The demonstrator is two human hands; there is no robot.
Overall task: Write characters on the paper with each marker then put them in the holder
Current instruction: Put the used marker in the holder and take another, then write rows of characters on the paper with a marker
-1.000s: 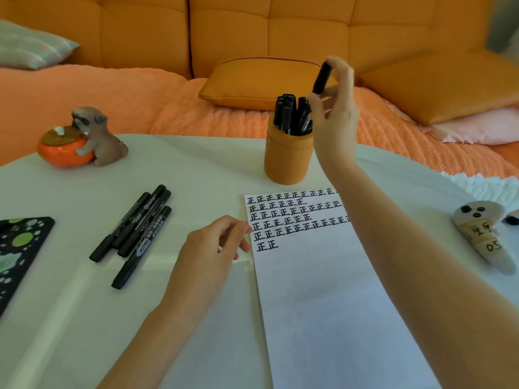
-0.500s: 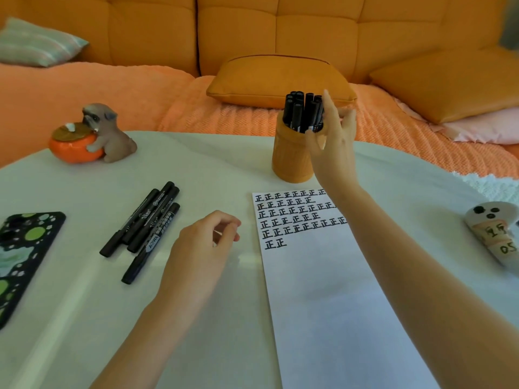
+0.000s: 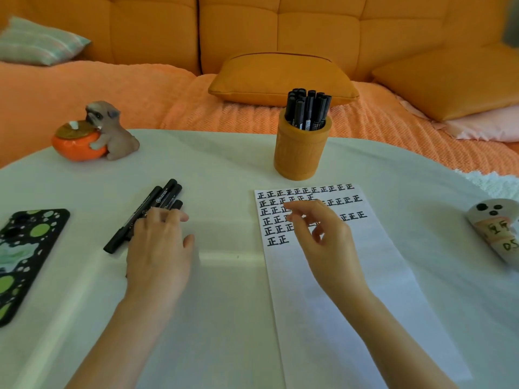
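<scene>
Markers (image 3: 158, 197) not yet used lay left of the paper (image 3: 365, 276), the left hand (image 3: 157, 248) resting flat, ungripping fingers on them, likely to take one, while the right hand (image 3: 323, 237) hovered slack and empty near the holder (image 3: 300, 153).

Cannot see some of the characters (image 3: 303, 190) beneath the right hand (image 3: 323, 240) in front of the holder (image 3: 302, 153); cannot read print on markers (image 3: 157, 201) left of it.

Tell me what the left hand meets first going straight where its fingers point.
The loose markers: the left hand has its fingertips right at them, though contact is unclear.
</scene>
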